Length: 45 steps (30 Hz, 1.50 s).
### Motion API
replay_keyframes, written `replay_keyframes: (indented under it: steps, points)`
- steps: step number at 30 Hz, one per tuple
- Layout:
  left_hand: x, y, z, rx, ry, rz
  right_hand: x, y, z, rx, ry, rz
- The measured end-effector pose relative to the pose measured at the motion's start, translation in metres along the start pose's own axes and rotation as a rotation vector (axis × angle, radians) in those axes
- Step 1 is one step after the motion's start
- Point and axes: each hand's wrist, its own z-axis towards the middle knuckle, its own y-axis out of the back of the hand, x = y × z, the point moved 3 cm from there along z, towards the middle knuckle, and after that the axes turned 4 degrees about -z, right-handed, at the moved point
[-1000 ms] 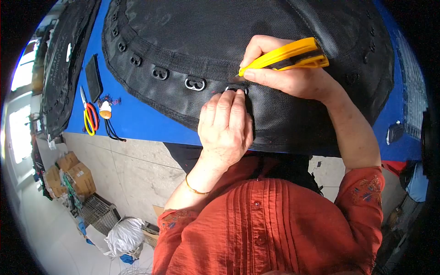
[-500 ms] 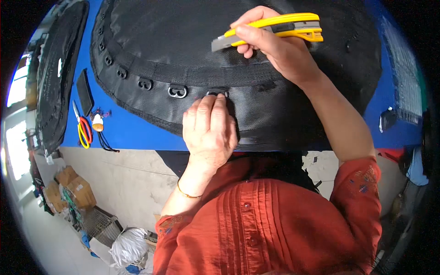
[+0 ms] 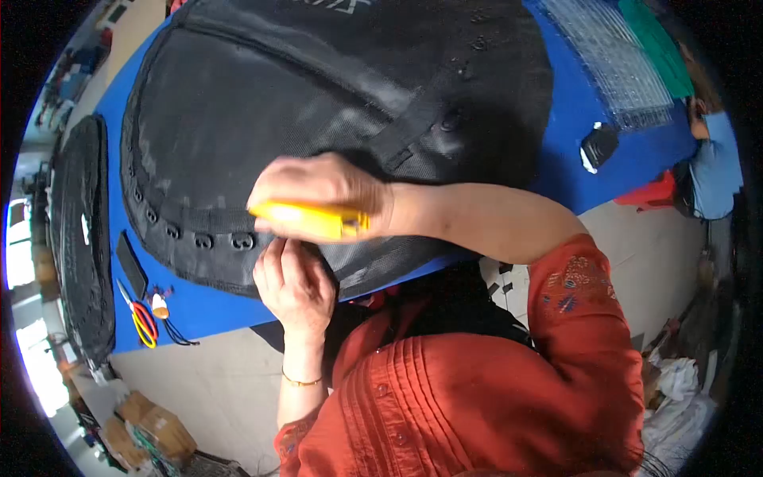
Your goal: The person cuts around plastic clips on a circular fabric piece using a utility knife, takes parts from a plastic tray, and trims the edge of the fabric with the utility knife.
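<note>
A large black fabric cover (image 3: 230, 119) with a rounded edge is spread on the blue table. Black double-holed buckles (image 3: 203, 241) follow its curved border. My left hand (image 3: 296, 290) is at the near edge, fingers bent and pressed together on the fabric; what lies under the fingertips is hidden. My right hand (image 3: 318, 181) is closed around a yellow utility knife (image 3: 306, 221), just above my left fingertips. Both hand and knife are blurred by motion, and the blade is not visible.
On the blue table (image 3: 576, 163) at left are red-and-yellow-handled scissors (image 3: 143, 322) and a flat black piece (image 3: 131, 264). Another black fabric piece (image 3: 79, 230) is farther left. Clear strips (image 3: 612, 63) and a small black-and-white object (image 3: 598, 149) lie right. Another person (image 3: 711, 163) is at far right.
My right hand has brought the knife down from above the fabric to beside my left fingers. The camera view has shifted and turned, showing more of the cover's far part.
</note>
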Motion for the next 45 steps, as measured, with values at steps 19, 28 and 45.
replay_keyframes:
  steps: [19,28,45]
  points:
    - [-0.003,0.002,-0.001,0.002,0.023,0.001,-0.035,0.021,0.005,0.048,-0.457,0.190]
    - [0.003,0.000,-0.005,0.021,0.072,0.009,-0.036,0.013,0.001,0.096,-0.625,0.296]
    - [-0.021,0.011,0.006,-0.015,0.024,0.104,-0.044,0.009,-0.005,0.018,-0.618,0.421]
